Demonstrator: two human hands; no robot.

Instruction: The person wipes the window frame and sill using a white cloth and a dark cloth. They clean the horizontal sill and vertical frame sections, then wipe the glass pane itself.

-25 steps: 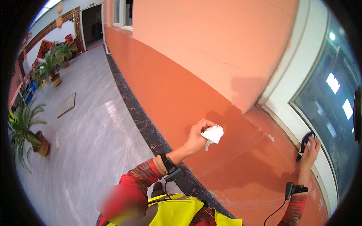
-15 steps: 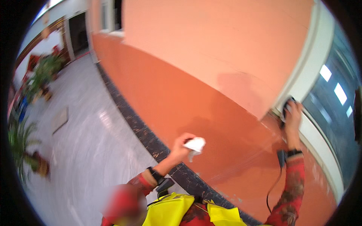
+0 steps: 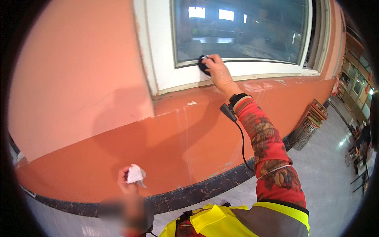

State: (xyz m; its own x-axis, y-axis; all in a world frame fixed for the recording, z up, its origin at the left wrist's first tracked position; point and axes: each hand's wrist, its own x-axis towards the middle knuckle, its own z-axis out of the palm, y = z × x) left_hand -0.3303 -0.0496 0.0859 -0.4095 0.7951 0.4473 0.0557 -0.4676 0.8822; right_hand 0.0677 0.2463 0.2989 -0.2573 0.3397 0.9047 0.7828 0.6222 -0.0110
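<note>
My right hand (image 3: 218, 72) is stretched out to the window's lower edge and grips a dark, rounded pad (image 3: 204, 65) with a bit of white on top. The pad rests where the white window frame (image 3: 252, 69) meets the glass (image 3: 244, 39); its exact make is too small to tell. Low at the left, my left hand (image 3: 125, 178) is closed round a crumpled white cloth (image 3: 136, 174), held in front of the orange wall (image 3: 166, 146) and apart from the window. Part of my left forearm is blurred.
A sill ledge (image 3: 276, 83) with chipped paint runs under the window. Dark marble skirting (image 3: 185, 197) borders the grey floor (image 3: 323, 173). To the right, a wire basket (image 3: 304, 132) stands against the wall. A black cable (image 3: 242, 146) hangs from my right wrist.
My view has swung right, from the wall and corridor to the window. The right hand with the pad now sits further along the lower frame; my left hand still holds the white cloth.
</note>
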